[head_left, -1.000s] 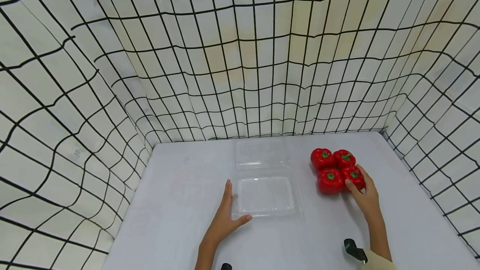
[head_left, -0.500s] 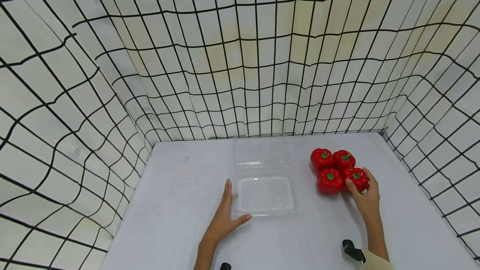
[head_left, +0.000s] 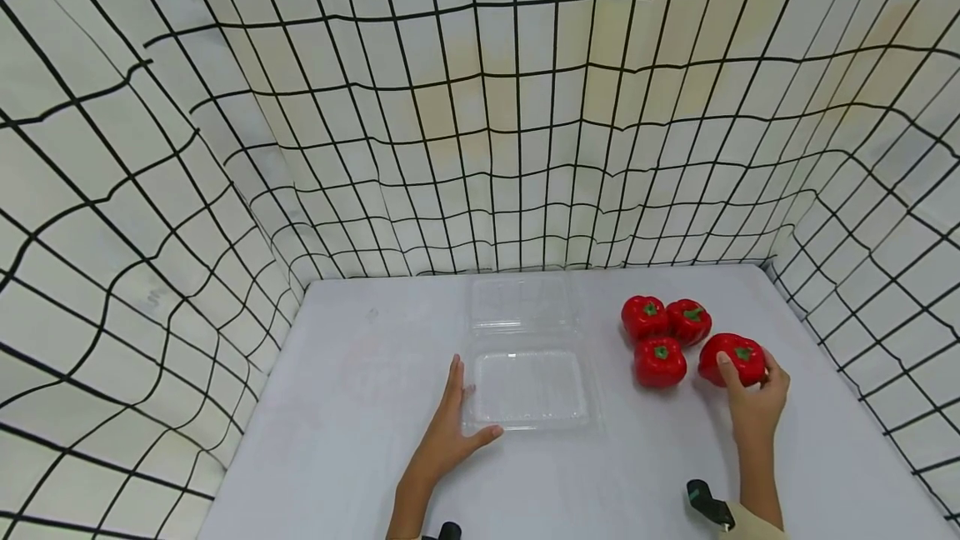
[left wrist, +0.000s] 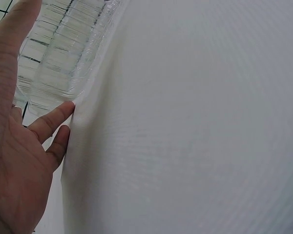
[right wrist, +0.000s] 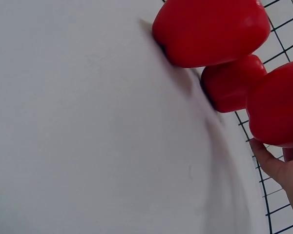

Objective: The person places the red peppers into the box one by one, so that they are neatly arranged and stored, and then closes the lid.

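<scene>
My right hand [head_left: 756,403] grips a red bell pepper [head_left: 724,358] with a green stem, thumb on its near side and fingers round its right side. In the right wrist view this held pepper [right wrist: 278,107] fills the right edge, with part of the hand under it. To its left, three more red bell peppers [head_left: 660,362] sit close together on the table. My left hand [head_left: 446,437] has its fingers spread at the left front corner of a clear plastic clamshell box [head_left: 531,427], whose lid lies folded back. Fingertips reach the box's edge in the left wrist view.
A white table [head_left: 345,440] lies beneath everything. Black netting [head_left: 480,140] over pale walls rises along the back and both sides. The box's clear lid [head_left: 521,303] stretches toward the table's back edge.
My right hand has drawn the front right pepper away to the right, opening a gap from the other three. The left hand and the box stay in place.
</scene>
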A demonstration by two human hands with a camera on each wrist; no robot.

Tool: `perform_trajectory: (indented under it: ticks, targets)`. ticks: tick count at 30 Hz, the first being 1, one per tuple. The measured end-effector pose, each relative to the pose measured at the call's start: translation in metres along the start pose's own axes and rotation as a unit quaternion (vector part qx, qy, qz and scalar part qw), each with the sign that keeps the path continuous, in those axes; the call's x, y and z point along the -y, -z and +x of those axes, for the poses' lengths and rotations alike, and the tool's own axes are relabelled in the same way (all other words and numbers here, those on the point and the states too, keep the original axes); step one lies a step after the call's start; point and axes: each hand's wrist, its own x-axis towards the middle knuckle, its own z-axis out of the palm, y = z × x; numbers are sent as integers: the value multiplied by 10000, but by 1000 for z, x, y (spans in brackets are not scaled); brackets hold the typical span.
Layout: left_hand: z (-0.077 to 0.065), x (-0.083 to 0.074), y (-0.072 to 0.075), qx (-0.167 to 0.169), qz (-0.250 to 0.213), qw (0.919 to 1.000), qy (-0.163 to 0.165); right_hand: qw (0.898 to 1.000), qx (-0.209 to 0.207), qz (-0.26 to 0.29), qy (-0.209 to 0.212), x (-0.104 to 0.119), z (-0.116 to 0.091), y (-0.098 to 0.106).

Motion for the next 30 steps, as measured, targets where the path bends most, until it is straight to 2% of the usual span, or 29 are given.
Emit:
perform_trajectory:
  ticks: [5,12,17,22,26,30]
  targets:
    - [1,1,1,-30,73,10000,-24,9990,-122,424,65,6,-2,0]
    - [3,0,1,-3,44,10000,-64,9965,43,751,354,21,-4,0]
    - [2,-2,0,3,101,9999,-11,9915,204,821,987,33,-8,-3]
    - [1,-4,0,4,124,9999,-7,9804,661,867,1642,45,-16,-9]
    - [1,-4,0,-6,172,9998,46,9742,1275,724,1716,56,-26,-16]
    - [0,-4,0,-13,219,9997,69,9611,1983,748,1773,66,-37,-28]
